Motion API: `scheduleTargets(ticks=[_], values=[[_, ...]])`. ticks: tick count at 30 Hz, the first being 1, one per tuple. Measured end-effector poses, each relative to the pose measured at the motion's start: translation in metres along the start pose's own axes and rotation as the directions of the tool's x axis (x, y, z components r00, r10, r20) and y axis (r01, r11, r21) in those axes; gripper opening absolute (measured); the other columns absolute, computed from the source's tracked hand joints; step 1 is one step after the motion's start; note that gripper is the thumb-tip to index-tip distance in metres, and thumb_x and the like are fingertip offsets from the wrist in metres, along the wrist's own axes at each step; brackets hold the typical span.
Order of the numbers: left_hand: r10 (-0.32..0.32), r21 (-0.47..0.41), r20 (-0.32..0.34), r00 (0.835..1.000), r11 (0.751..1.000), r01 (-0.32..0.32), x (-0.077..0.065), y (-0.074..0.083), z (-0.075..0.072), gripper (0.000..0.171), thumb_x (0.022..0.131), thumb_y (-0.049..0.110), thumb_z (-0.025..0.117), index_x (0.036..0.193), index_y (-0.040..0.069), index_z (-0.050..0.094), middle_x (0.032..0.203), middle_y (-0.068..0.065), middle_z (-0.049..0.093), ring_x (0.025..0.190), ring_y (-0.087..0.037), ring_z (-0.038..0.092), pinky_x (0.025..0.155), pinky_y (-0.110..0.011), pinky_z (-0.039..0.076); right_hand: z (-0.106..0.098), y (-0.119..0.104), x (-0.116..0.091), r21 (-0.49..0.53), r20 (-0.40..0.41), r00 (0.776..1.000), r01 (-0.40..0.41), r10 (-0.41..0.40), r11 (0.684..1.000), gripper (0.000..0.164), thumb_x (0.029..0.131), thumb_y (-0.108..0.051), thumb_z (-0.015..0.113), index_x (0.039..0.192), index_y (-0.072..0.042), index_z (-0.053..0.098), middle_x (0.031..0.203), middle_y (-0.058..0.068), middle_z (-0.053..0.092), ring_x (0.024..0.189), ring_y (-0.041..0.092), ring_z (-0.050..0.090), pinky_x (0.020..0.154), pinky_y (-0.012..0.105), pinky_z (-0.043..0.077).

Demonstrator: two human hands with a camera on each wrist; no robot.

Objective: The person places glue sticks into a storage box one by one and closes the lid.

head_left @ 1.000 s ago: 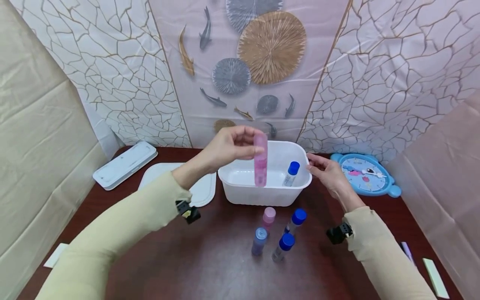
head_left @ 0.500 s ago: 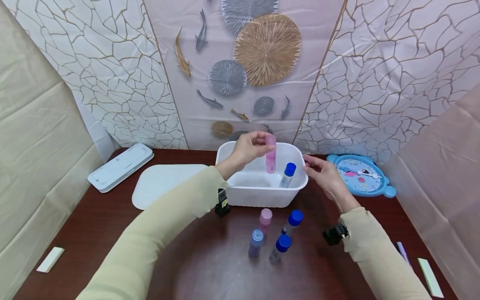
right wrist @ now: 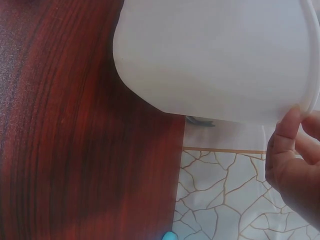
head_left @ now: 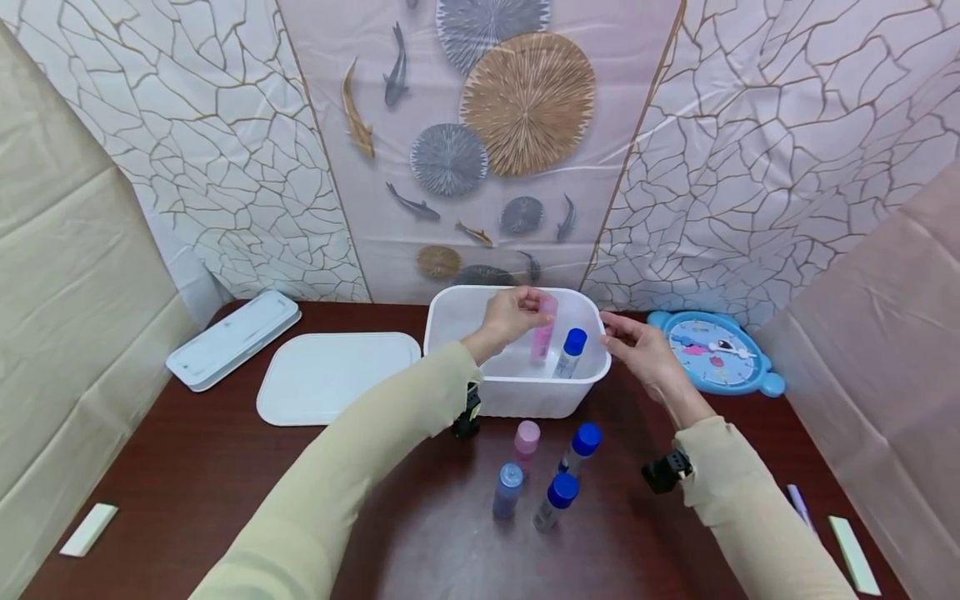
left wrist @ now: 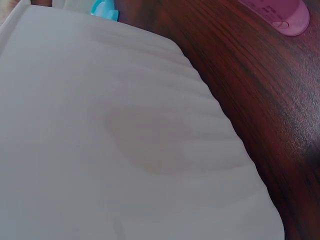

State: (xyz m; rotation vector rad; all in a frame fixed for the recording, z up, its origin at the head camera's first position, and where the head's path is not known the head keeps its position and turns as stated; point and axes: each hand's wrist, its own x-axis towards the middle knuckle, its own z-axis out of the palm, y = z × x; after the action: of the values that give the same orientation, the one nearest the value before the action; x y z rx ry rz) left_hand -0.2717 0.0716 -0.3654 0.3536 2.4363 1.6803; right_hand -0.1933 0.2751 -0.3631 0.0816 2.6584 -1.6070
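My left hand [head_left: 512, 318] grips a slim pink bottle [head_left: 543, 333] by its upper part, holding it upright inside the white plastic bin [head_left: 525, 402]. Beside it in the bin, a clear bottle with a blue cap [head_left: 572, 354] leans slightly. At the bin's right end my right hand [head_left: 647, 354] pinches the rim; the right wrist view shows its fingertips [right wrist: 290, 122] against the bin wall [right wrist: 210, 60]. The left wrist view holds only the bin's outer wall [left wrist: 130, 120] and part of a pink bottle [left wrist: 285, 15]; the left hand is out of that frame.
In front of the bin stand a pink bottle [head_left: 527, 442], a bluish bottle [head_left: 507, 492] and two blue-capped bottles [head_left: 557, 500]. A white lid [head_left: 337, 379] and a pencil case [head_left: 234, 340] lie left. A blue clock [head_left: 716, 354] lies right.
My left hand has moved right and down, lowering the pink bottle from above the bin's front edge into it, near the blue-capped bottle. The right hand stays at the rim.
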Motion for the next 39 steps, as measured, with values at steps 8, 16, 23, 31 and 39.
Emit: scheduleTargets(ticks=[8, 16, 23, 31, 39], values=[[0.003, 0.050, 0.045, 0.999, 0.999, -0.006, 0.006, 0.011, 0.000, 0.027, 0.078, 0.005, 0.076, 0.103, 0.005, 0.067, 0.102, -0.010, 0.070, 0.093, -0.018, 0.065, 0.073, -0.017, 0.050, -0.001, 0.001, 0.001, -0.007, -0.008, 1.000, 0.000, 0.000, 1.000, 0.048, 0.096, -0.010, 0.053, 0.141, -0.002, 0.040, 0.107, 0.013, 0.049, 0.096, 0.020, 0.046, 0.072, 0.008, 0.047], [-0.034, 0.119, 0.080, 0.996, 0.993, 0.024, 0.010, 0.022, 0.001, 0.028, 0.077, 0.006, 0.076, 0.103, 0.005, 0.067, 0.102, -0.009, 0.070, 0.091, -0.016, 0.064, 0.073, -0.016, 0.049, -0.001, 0.003, 0.002, -0.007, -0.008, 1.000, 0.000, 0.000, 1.000, 0.047, 0.096, -0.011, 0.053, 0.141, -0.002, 0.040, 0.105, 0.010, 0.050, 0.092, 0.015, 0.047, 0.074, 0.011, 0.049], [-0.061, 0.244, 0.098, 0.993, 0.969, 0.035, 0.006, 0.019, 0.005, 0.025, 0.076, 0.010, 0.076, 0.099, 0.007, 0.067, 0.100, -0.005, 0.070, 0.077, -0.010, 0.058, 0.062, -0.013, 0.044, 0.001, 0.002, 0.001, -0.007, -0.004, 1.000, -0.002, 0.002, 1.000, 0.048, 0.096, -0.013, 0.054, 0.141, -0.002, 0.040, 0.104, 0.010, 0.050, 0.092, 0.015, 0.048, 0.078, 0.015, 0.051], [-0.058, 0.249, 0.087, 0.995, 0.968, 0.035, 0.004, 0.016, 0.008, 0.024, 0.075, 0.010, 0.078, 0.095, 0.006, 0.066, 0.095, -0.005, 0.070, 0.073, -0.008, 0.056, 0.057, -0.012, 0.044, 0.003, 0.001, -0.001, -0.018, 0.012, 1.000, 0.000, 0.001, 1.000, 0.049, 0.096, -0.015, 0.053, 0.142, -0.005, 0.040, 0.107, 0.012, 0.050, 0.099, 0.021, 0.047, 0.077, 0.013, 0.050], [-0.038, 0.261, 0.081, 0.996, 0.965, 0.015, 0.008, 0.013, 0.013, 0.022, 0.077, 0.013, 0.077, 0.097, 0.008, 0.069, 0.097, -0.004, 0.072, 0.078, -0.010, 0.062, 0.058, -0.012, 0.048, 0.001, -0.001, 0.000, -0.033, 0.008, 1.000, -0.019, 0.020, 0.999, 0.049, 0.097, -0.015, 0.053, 0.142, -0.006, 0.040, 0.106, 0.009, 0.050, 0.098, 0.020, 0.047, 0.085, 0.023, 0.052]])
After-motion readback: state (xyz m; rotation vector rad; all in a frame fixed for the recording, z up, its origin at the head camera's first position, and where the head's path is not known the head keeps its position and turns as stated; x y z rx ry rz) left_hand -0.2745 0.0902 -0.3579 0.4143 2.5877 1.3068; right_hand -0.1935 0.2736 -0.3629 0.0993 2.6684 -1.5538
